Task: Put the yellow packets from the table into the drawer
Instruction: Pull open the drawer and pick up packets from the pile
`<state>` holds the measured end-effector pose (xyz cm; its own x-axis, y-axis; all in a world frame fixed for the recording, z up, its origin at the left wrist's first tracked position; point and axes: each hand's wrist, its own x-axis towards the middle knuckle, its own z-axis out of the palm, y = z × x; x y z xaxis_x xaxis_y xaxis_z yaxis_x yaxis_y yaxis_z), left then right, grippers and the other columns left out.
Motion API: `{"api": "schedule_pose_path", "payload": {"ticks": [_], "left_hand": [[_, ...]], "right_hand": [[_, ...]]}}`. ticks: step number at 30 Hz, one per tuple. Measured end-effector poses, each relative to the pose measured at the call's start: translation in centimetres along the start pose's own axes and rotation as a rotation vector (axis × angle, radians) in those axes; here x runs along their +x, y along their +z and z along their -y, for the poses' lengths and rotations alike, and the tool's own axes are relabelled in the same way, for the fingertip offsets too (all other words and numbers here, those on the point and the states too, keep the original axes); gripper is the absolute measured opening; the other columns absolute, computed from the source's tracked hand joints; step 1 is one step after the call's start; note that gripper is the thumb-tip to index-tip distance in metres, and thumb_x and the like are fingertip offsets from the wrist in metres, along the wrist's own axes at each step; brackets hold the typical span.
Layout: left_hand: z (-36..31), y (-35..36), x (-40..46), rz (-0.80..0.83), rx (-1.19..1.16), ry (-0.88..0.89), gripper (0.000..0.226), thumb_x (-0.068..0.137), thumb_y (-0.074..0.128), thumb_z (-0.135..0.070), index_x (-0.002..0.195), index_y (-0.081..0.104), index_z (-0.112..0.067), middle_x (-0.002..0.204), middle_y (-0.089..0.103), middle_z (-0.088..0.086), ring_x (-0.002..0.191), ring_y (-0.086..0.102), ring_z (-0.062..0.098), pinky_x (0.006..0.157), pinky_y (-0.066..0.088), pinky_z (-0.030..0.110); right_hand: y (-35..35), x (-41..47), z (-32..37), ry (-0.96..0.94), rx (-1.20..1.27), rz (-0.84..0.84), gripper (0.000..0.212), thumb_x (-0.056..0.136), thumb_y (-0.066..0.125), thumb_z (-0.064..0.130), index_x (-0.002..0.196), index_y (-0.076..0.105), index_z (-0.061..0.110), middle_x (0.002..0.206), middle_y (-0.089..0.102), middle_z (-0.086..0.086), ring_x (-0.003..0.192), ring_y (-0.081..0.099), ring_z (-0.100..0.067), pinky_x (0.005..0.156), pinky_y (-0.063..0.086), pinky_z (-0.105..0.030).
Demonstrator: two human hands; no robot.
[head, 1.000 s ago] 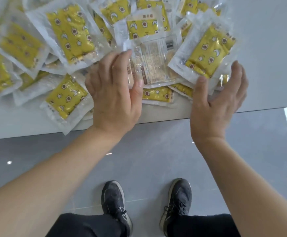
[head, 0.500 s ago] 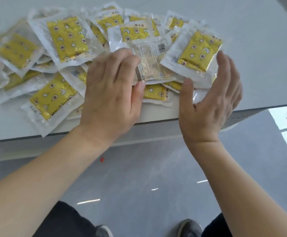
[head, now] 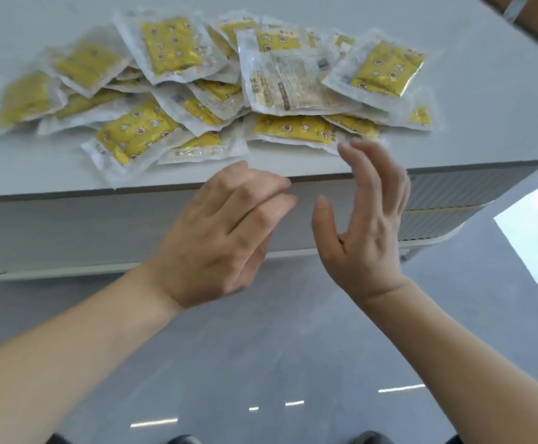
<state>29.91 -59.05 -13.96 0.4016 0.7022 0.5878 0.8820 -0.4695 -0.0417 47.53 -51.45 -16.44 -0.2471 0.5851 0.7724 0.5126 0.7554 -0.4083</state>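
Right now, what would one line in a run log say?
left hand: empty, fingers relaxed | right hand: empty, open | yellow packets: piled on table | drawer: not visible

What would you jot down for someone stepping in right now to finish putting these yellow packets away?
Left hand: empty, fingers loosely bent, in front of the table edge.
Right hand: empty, fingers spread, its fingertips near the closest packets; contact cannot be told.
Yellow packets: heaped and overlapping on the white table, near its front edge. One see-through packet lies printed side down on top.
Done: nothing visible; no packet is in hand.
Left: all packets. No open drawer is in view, so find and open it first.
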Motion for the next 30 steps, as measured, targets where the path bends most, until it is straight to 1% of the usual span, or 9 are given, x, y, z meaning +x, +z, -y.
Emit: {"api": "schedule_pose_path", "payload": {"ticks": [5,9,13,16,19,23,25,28,30], "left_hand": [[1.3,-2.3,-4.5,0.171,-0.023,-0.079,0.029,0.087,0.055,0.001,0.114,0.066,0.006,0.115,0.063,0.021,0.102,0.06,0.039,0.094,0.047,0.043],[3.4,-2.5,-8.0,0.233,0.023,-0.374,0.029,0.085,0.054,-0.003,0.112,0.064,0.001,0.115,0.061,0.015,0.098,0.057,0.035,0.086,0.048,0.042],[3.5,-1.9,-10.5,0.338,-0.019,-0.618,0.038,0.078,0.047,-0.01,0.113,0.063,-0.007,0.121,0.056,0.009,0.102,0.053,0.03,0.084,0.05,0.038],[3.6,-1.6,-10.6,0.532,-0.002,-0.646,0.053,0.072,0.038,-0.017,0.12,0.059,-0.009,0.12,0.058,0.008,0.101,0.058,0.034,0.087,0.052,0.043],[3.8,-1.4,-10.2,0.62,0.023,-0.676,0.055,0.066,0.049,-0.008,0.12,0.06,-0.007,0.11,0.064,0.012,0.098,0.061,0.037,0.087,0.05,0.04],[3.5,-1.1,-9.1,0.748,0.096,-0.717,0.068,0.075,0.056,-0.009,0.141,0.041,-0.014,0.129,0.052,0.006,0.12,0.047,0.027,0.098,0.038,0.031],[3.6,-1.2,-8.6,0.789,0.1,-0.739,0.071,0.078,0.053,-0.009,0.146,0.035,-0.018,0.134,0.05,0.005,0.123,0.045,0.025,0.1,0.036,0.03],[3.7,-1.5,-8.3,0.807,0.076,-0.766,0.07,0.081,0.047,-0.007,0.148,0.032,-0.02,0.137,0.048,0.006,0.126,0.043,0.024,0.097,0.039,0.031],[3.2,-1.9,-8.0,0.849,0.075,-0.784,0.069,0.083,0.046,-0.008,0.149,0.03,-0.019,0.139,0.047,0.006,0.126,0.043,0.025,0.093,0.042,0.032]], "right_hand": [[2.0,-3.6,1.9,-0.048,0.003,0.169,0.045,0.084,0.058,0.012,0.128,0.047,0.008,0.124,0.041,-0.008,0.113,0.045,-0.027,0.102,0.032,-0.037],[3.6,-4.7,3.9,-0.061,0.065,0.331,0.042,0.086,0.055,0.01,0.127,0.048,0.009,0.123,0.051,-0.012,0.112,0.049,-0.03,0.101,0.037,-0.038],[5.5,-5.4,5.2,-0.039,0.017,0.488,0.046,0.083,0.056,0.008,0.128,0.052,0.006,0.13,0.051,-0.01,0.116,0.048,-0.03,0.101,0.036,-0.037],[6.4,-5.4,5.2,0.007,-0.067,0.547,0.053,0.081,0.056,0.009,0.134,0.049,0.006,0.134,0.047,-0.01,0.121,0.044,-0.03,0.101,0.038,-0.041],[6.9,-5.6,5.1,-0.042,-0.153,0.591,0.054,0.082,0.055,0.011,0.136,0.048,0.009,0.133,0.048,-0.009,0.122,0.042,-0.028,0.1,0.038,-0.04],[6.7,-5.2,4.7,-0.115,-0.27,0.5,0.051,0.079,0.058,0.011,0.131,0.054,0.008,0.129,0.051,-0.011,0.119,0.04,-0.029,0.107,0.028,-0.04],[6.6,-4.7,4.5,-0.146,-0.304,0.432,0.053,0.079,0.06,0.01,0.131,0.055,0.007,0.131,0.046,-0.01,0.12,0.039,-0.03,0.112,0.022,-0.043],[6.9,-4.4,4.5,-0.224,-0.315,0.361,0.053,0.081,0.062,0.012,0.134,0.054,0.007,0.134,0.035,-0.007,0.123,0.036,-0.03,0.115,0.022,-0.049],[7.2,-4.3,4.6,-0.266,-0.302,0.298,0.054,0.082,0.064,0.012,0.135,0.054,0.006,0.133,0.034,-0.005,0.121,0.036,-0.028,0.115,0.024,-0.048]]}}
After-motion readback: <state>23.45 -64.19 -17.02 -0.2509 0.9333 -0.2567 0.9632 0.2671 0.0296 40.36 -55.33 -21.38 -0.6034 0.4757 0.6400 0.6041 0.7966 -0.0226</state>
